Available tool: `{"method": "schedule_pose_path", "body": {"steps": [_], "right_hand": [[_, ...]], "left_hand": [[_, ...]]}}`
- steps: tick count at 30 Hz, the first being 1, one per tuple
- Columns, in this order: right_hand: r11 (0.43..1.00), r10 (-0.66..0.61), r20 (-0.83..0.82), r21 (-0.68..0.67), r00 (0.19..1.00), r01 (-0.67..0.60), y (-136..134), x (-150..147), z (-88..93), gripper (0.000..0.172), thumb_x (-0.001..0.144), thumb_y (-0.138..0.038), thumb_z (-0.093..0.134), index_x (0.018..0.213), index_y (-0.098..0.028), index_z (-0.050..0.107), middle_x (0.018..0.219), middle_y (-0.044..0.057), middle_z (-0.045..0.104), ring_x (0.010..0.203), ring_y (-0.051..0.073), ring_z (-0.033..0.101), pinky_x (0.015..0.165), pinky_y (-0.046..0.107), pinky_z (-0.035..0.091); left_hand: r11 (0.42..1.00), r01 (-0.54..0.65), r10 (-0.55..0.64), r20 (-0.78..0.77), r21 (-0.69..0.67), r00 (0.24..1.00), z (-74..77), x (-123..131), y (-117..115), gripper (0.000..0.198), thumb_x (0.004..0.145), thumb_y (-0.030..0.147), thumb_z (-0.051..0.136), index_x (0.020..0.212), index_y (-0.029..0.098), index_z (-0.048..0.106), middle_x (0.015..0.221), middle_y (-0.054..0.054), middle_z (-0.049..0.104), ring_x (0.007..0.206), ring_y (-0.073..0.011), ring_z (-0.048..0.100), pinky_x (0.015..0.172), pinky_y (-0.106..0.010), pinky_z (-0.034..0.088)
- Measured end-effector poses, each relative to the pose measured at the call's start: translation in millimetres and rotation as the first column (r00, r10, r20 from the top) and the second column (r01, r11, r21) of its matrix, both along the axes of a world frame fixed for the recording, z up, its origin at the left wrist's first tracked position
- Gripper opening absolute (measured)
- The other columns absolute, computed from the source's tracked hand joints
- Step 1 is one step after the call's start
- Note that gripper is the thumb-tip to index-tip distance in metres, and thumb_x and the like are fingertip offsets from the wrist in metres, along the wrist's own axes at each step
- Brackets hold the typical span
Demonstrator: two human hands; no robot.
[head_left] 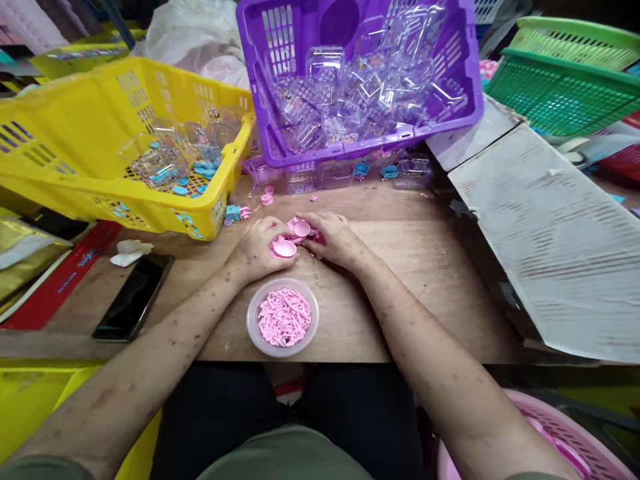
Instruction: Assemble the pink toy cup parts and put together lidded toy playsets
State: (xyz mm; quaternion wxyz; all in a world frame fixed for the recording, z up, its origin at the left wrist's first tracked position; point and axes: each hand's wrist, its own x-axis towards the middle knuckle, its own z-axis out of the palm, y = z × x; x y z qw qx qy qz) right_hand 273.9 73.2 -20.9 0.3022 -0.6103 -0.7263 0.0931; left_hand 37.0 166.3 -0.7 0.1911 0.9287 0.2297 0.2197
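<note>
While the left hand has fingers clamped on a pink oval piece and the right hand on a pink cupped piece, mid-bench, I judge work unfinished, loose pink discs lying beyond, a tub of pink sticks near the front edge, yellow basket and purple basket blocking the rear.

I count two hands, two held pink cups, one round tub, one phone, one purple crate, two green baskets.
</note>
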Motion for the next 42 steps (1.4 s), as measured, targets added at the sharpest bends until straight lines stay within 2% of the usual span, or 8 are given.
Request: {"method": "schedule_pose_path", "body": {"steps": [4, 15, 19, 22, 27, 32, 35, 42], "right_hand": [[1.0, 0.021, -0.008, 0.001, 1.0, -0.021, 4.5, -6.6, 1.0, 0.042, 0.104, -0.021, 0.073, 0.146, -0.023, 0.072, 0.141, 0.015, 0.078, 0.133, 0.036, 0.069, 0.116, 0.053, 0.049], [0.999, 0.049, -0.004, -0.01, 0.999, -0.049, 3.1, -13.0, 11.3, 0.032, 0.104, -0.017, 0.065, 0.133, -0.023, 0.076, 0.129, 0.012, 0.083, 0.123, 0.033, 0.075, 0.11, 0.047, 0.05], [0.999, 0.019, 0.05, -0.028, 0.999, -0.017, -0.1, -23.7, 14.8, 0.029, 0.103, -0.016, 0.063, 0.129, -0.019, 0.076, 0.125, 0.014, 0.081, 0.124, 0.034, 0.072, 0.108, 0.047, 0.049], [1.0, 0.007, 0.057, -0.013, 0.998, -0.006, -1.2, -26.5, 14.1, 0.037, 0.101, -0.013, 0.063, 0.135, -0.019, 0.074, 0.131, 0.015, 0.079, 0.128, 0.034, 0.069, 0.11, 0.047, 0.047], [1.0, -0.016, 0.052, 0.009, 0.999, 0.015, -1.9, -26.2, 12.8, 0.04, 0.099, -0.012, 0.065, 0.137, -0.022, 0.074, 0.132, 0.014, 0.079, 0.129, 0.034, 0.069, 0.113, 0.05, 0.046], [0.999, 0.028, -0.05, 0.034, 0.998, -0.026, -2.9, -25.5, 15.8, 0.033, 0.097, -0.016, 0.073, 0.13, -0.018, 0.074, 0.123, 0.013, 0.08, 0.119, 0.031, 0.073, 0.109, 0.045, 0.054], [0.995, 0.058, -0.146, 0.084, 0.988, -0.046, -4.5, -14.5, 16.6, 0.045, 0.097, -0.018, 0.071, 0.141, -0.019, 0.069, 0.125, 0.011, 0.079, 0.114, 0.026, 0.075, 0.107, 0.04, 0.058], [0.968, -0.08, -0.271, 0.207, 0.959, 0.139, -9.6, 29.4, 20.1, 0.043, 0.101, -0.026, 0.062, 0.144, -0.024, 0.071, 0.126, 0.011, 0.079, 0.11, 0.026, 0.076, 0.105, 0.046, 0.062]], "left_hand": [[0.999, -0.041, 0.039, 0.064, 0.029, 0.997, -2.2, -0.1, -1.3, 0.027, 0.083, 0.035, 0.086, 0.106, 0.023, 0.079, 0.121, -0.009, 0.072, 0.116, -0.032, 0.07, 0.111, -0.049, 0.057], [0.996, -0.09, 0.081, 0.224, 0.028, 0.971, -6.1, 2.4, -1.2, 0.031, 0.092, 0.043, 0.082, 0.108, 0.023, 0.065, 0.118, -0.008, 0.068, 0.117, -0.0293, 0.068, 0.111, -0.047, 0.058], [0.988, -0.153, 0.147, 0.219, 0.008, 0.965, -10.9, 3.2, 0.6, 0.06, 0.089, 0.044, 0.084, 0.137, 0.02, 0.057, 0.135, -0.013, 0.065, 0.127, -0.0319, 0.066, 0.118, -0.05, 0.056], [0.996, -0.092, 0.09, 0.168, 0.003, 0.982, -11.5, 3.0, 1.5, 0.078, 0.088, 0.043, 0.083, 0.156, 0.02, 0.052, 0.147, -0.015, 0.059, 0.14, -0.0342, 0.062, 0.127, -0.053, 0.05], [1.0, -0.025, 0.025, 0.139, 0.0, 0.99, -8.9, 2.8, 1.6, 0.067, 0.089, 0.048, 0.085, 0.148, 0.023, 0.065, 0.15, -0.014, 0.056, 0.146, -0.0358, 0.059, 0.13, -0.055, 0.049], [1.0, -0.004, 0.006, 0.179, -0.01, 0.984, -8.5, 3.1, 4.7, 0.047, 0.088, 0.035, 0.078, 0.132, 0.02, 0.073, 0.129, -0.012, 0.067, 0.126, -0.0314, 0.069, 0.117, -0.05, 0.058], [1.0, -0.015, 0.018, 0.189, -0.019, 0.982, -8.7, 0.9, 8.4, 0.042, 0.087, 0.034, 0.077, 0.127, 0.02, 0.075, 0.126, -0.011, 0.071, 0.121, -0.0313, 0.07, 0.113, -0.05, 0.06], [0.997, -0.076, 0.082, 0.202, -0.034, 0.976, -13.4, -0.8, 13.2, 0.035, 0.087, 0.022, 0.07, 0.121, 0.021, 0.075, 0.124, -0.012, 0.074, 0.12, -0.031, 0.072, 0.112, -0.049, 0.061]]}}
